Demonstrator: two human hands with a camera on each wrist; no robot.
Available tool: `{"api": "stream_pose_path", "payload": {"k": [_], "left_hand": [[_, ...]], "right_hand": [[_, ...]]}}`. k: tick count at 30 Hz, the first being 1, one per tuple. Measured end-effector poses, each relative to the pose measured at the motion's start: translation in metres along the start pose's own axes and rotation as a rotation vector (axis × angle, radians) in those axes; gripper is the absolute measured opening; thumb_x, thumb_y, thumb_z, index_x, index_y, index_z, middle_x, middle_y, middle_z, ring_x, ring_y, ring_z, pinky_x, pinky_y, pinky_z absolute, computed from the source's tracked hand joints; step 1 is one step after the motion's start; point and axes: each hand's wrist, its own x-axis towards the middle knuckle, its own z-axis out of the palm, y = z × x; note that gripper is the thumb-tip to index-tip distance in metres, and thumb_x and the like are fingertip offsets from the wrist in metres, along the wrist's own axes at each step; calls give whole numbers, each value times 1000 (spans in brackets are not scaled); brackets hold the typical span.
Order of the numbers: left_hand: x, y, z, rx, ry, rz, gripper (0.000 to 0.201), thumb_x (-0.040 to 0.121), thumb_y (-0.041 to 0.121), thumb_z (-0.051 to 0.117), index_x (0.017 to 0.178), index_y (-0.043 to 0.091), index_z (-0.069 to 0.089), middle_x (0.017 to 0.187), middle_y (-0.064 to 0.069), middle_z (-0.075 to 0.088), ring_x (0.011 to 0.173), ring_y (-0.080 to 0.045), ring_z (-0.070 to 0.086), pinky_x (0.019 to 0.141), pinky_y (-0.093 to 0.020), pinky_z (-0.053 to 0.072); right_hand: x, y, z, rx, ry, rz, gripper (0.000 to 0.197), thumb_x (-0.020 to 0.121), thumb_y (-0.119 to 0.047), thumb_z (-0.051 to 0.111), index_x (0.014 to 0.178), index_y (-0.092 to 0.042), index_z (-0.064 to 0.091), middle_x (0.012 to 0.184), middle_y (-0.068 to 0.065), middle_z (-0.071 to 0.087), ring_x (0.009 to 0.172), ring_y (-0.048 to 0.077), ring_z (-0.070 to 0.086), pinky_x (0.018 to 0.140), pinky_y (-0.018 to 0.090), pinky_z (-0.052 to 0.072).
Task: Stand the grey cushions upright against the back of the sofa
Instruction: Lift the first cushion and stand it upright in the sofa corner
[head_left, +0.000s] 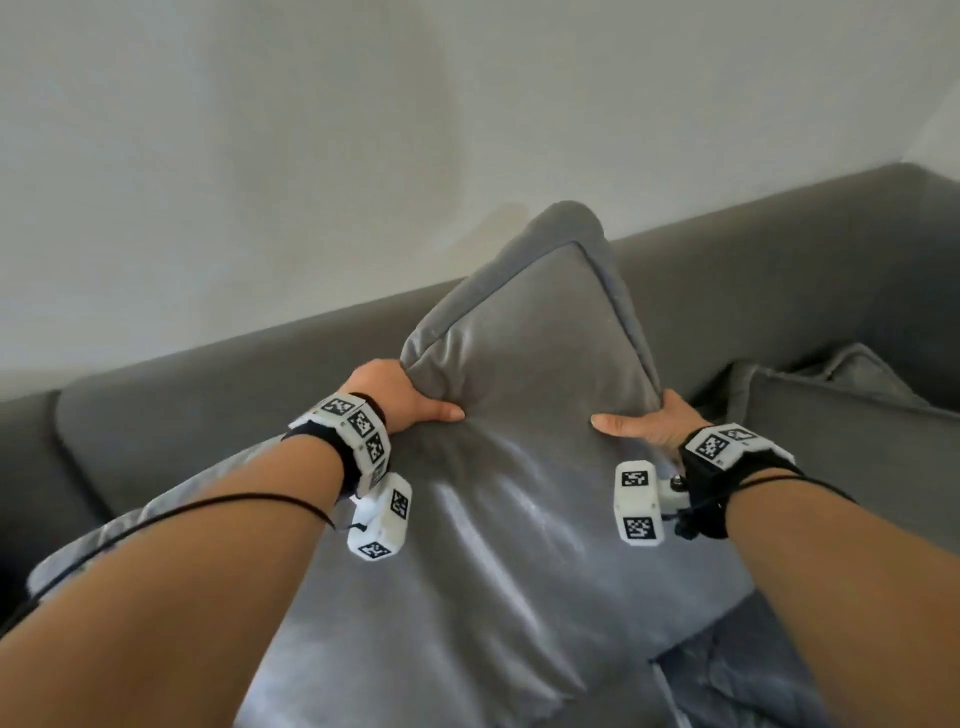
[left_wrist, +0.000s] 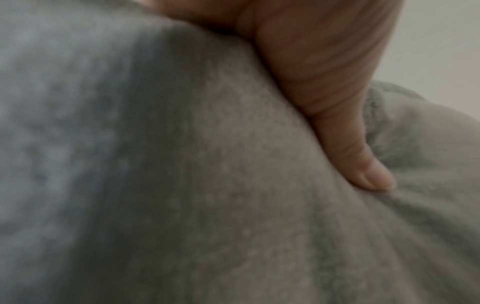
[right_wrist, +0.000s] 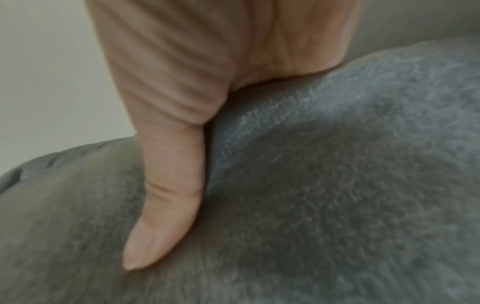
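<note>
From the head camera, you have the grey cushion (head_left: 519, 395) held by its two side edges, the left hand (head_left: 400, 397) and the right hand (head_left: 649, 421) each with the thumb laid on the front face and the other fingers hidden behind. It leans diagonally, one corner above the sofa back (head_left: 753, 291), its lower end over the seat. To do this well, I would turn it square, seat the bottom edge in the crease and let the top settle against the back. A second cushion (head_left: 841, 415) sits to the right, apparently leaning on the back; no containers show

From the left wrist, your thumb (left_wrist: 337, 127) presses a dent into the pile: a pinch on the cushion

From the right wrist, the thumb (right_wrist: 166, 195) lies flat on the fabric, clamping likewise
</note>
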Motion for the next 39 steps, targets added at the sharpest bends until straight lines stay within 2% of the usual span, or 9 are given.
{"api": "stream_pose_path", "payload": {"k": [4, 8, 11, 13, 15, 20, 26, 33, 39], "left_hand": [[2, 18, -53, 128, 99, 70, 74, 53, 71, 75, 95, 12, 62, 89, -6, 63, 91, -29, 63, 79, -31, 50], [12, 35, -76, 200, 134, 90, 64, 52, 70, 76, 83, 17, 59, 74, 1, 57, 80, -27, 61, 73, -32, 51], [28, 34, -54, 241, 95, 68, 64, 52, 69, 76, 87, 19, 57, 88, -1, 63, 92, -30, 66, 82, -39, 56], [38, 35, -39, 256, 73, 63, 61, 55, 68, 76, 88, 20, 54, 90, 0, 61, 95, -29, 66, 79, -37, 54], [51, 39, -35, 278, 75, 69, 61, 57, 68, 75, 91, 20, 55, 88, 0, 58, 97, -29, 66, 79, -38, 53], [78, 45, -61, 443, 102, 169, 61, 60, 69, 72, 90, 18, 57, 85, -1, 59, 93, -29, 65, 72, -35, 50], [105, 51, -64, 497, 95, 215, 58, 64, 69, 69, 89, 17, 61, 73, 1, 53, 82, -27, 61, 69, -34, 49], [132, 45, -53, 499, 85, 243, 67, 64, 71, 67, 100, 15, 64, 82, 0, 57, 95, -27, 65, 74, -35, 49], [143, 94, -56, 556, 157, 486, 70, 66, 68, 69, 107, 12, 65, 100, -8, 69, 98, -31, 66, 76, -38, 51]], "right_hand": [[4, -21, 6, 74, 37, -33, 110, 47, -47, 89, 137, -9, 39, 136, 10, 54, 122, 30, 54, 105, 46, 42], [26, -19, 27, 240, 4, 2, 137, 17, -69, 85, 136, -13, 44, 132, 7, 59, 113, 28, 62, 100, 46, 47], [13, -37, 64, 282, -123, 55, 117, 60, -64, 74, 151, -25, 12, 157, 2, 26, 136, 30, 40, 105, 51, 40], [7, -42, 90, 297, -228, 82, 100, 78, -52, 65, 152, -32, 1, 159, -3, 20, 138, 30, 37, 100, 51, 39], [7, -42, 112, 222, -313, 115, 99, 81, -48, 65, 150, -39, -5, 158, -6, 21, 135, 29, 41, 88, 51, 44], [25, -34, 135, 186, -392, 130, 100, 81, -48, 65, 148, -43, -8, 157, -6, 25, 133, 25, 45, 89, 51, 46], [46, -43, 149, -40, -387, 68, 93, 78, -57, 63, 152, -27, 15, 156, -4, 27, 135, 20, 40, 101, 47, 45], [64, -34, 153, -100, -341, 59, 84, 86, -33, 65, 152, -16, 16, 150, 2, 42, 137, 21, 40, 106, 34, 32], [80, -38, 144, -24, -295, 55, 86, 89, -29, 62, 153, -11, 7, 155, 1, 32, 143, 18, 31, 111, 32, 28]]}}
